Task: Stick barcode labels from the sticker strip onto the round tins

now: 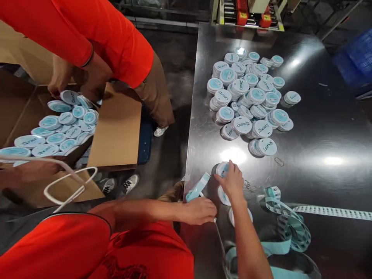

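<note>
Jar (223,169) with a blue-centred lid sits upright on the steel surface (334,128), near its left edge; the right hand (232,180) grasps it, thumb and fingers spread about the lid. A light, even hold at the rim should steady it best, with the fingers off the printed middle and the jar flat on the steel. The left hand (201,211) rests at the edge with its fingers bent, beside a pale blue strip (200,187); whether it pinches the strip or is released, I cannot tell. Keeping the strip taut and its face untouched would probably help against creases. Two more jars (223,196) lie nearer the body, one partly behind the right forearm, so that elbow is best kept lifted. Farther out is the pile (251,97), its stacks leaning and overlapping; a brush from the knuckles could topple them. A rubber band (279,161) lies right of the nearest stack. To the right, loops of label ribbon (296,232) could snag a sleeve or wrist. The surface gives more room right of the pile than left, where its edge drops off towards the carton (114,131) and a co-worker (116,42).
</note>
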